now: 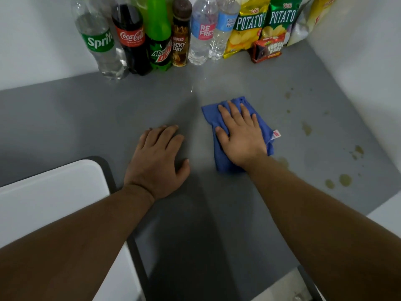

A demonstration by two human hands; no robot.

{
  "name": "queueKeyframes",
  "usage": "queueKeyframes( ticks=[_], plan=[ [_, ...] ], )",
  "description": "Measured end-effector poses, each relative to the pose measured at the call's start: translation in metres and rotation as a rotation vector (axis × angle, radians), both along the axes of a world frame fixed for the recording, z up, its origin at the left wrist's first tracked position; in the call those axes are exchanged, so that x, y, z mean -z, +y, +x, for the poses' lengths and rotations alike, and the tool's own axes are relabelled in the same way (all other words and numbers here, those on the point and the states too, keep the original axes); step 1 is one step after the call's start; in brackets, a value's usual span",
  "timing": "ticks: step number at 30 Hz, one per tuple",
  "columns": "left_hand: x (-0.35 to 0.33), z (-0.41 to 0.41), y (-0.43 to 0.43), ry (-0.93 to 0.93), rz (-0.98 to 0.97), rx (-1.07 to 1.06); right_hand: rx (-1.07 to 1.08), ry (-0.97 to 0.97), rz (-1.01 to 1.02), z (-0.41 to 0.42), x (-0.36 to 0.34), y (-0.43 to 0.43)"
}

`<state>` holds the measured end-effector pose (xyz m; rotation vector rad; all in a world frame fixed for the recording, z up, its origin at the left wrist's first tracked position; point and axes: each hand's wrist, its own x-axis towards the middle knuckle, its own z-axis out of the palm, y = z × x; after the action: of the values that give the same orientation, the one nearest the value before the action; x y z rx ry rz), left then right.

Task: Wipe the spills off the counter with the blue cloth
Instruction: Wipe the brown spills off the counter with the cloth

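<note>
two hands down on the grey matte table [86,118]. my right hand [240,137] lies flat on top of the folded blue cloth [220,155], palm down, fingers [235,111] straight and slightly spread, pressing it onto the table a bit right of centre. a white and red tag [276,134] sticks out of the cloth's right edge. my left hand [156,161] rests palm down on bare table just left of the cloth, not touching it, fingers [165,135] relaxed and close together, thumb out to the side, holding nothing. yellowish-brown spills [345,180] dot the table right of the cloth: one faint patch just beside its lower right corner by my wrist, two round blobs further right, more spots toward the right wall. a few clear droplets [192,90] sit beyond the cloth. upright along the back wall: clear sprite bottle [97,40], dark coca-cola bottle [132,38], green mountain dew bottle [159,40], brown kopiko bottle [181,35], two clear water bottles [202,33]. right of them are a yellow potato chip bag [247,27] and a green potato chip bag [280,22], with a small red snack pack [268,49] in front. a white rounded-corner panel [50,192] sits at lower left.
</note>
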<state>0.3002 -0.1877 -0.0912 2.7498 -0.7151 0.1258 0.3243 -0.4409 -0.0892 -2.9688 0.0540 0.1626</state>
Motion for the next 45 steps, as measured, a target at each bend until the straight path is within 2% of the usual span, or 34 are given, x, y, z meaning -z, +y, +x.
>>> queueKeyframes(
  ticks=[3,8,12,15,20,26,30,37,39,43,45],
  plan=[
    [0.000,0.000,0.000,-0.011,0.002,0.003,0.069,0.006,-0.014,-0.014,0.003,0.028],
    [-0.002,0.000,-0.001,-0.037,-0.010,0.006,-0.037,0.004,0.028,-0.097,-0.001,0.034],
    [-0.002,0.000,-0.001,-0.044,-0.003,0.010,-0.092,0.060,-0.001,-0.155,-0.002,0.005],
    [-0.002,0.000,0.000,-0.047,0.010,0.015,-0.067,0.076,0.001,-0.153,-0.002,-0.018],
    [-0.003,-0.001,0.000,-0.033,0.038,0.022,0.130,0.067,-0.009,-0.122,-0.002,0.000],
    [-0.009,-0.006,-0.003,-0.009,0.052,0.013,-0.007,0.088,0.021,-0.204,-0.003,0.006],
    [-0.012,-0.008,-0.005,0.022,0.054,0.010,0.100,0.098,0.011,-0.239,-0.003,-0.034],
    [-0.024,-0.023,-0.021,0.054,0.051,-0.036,0.258,0.087,0.000,-0.187,-0.003,-0.035],
    [-0.025,-0.036,-0.033,0.032,0.002,0.016,0.197,0.088,-0.005,-0.195,-0.002,-0.031],
    [-0.025,-0.062,-0.066,0.048,-0.071,0.211,-0.066,0.081,0.043,-0.239,-0.002,-0.051],
    [-0.023,-0.073,-0.080,0.077,-0.086,0.267,-0.100,0.074,0.068,-0.250,-0.004,-0.068]
  ],
)
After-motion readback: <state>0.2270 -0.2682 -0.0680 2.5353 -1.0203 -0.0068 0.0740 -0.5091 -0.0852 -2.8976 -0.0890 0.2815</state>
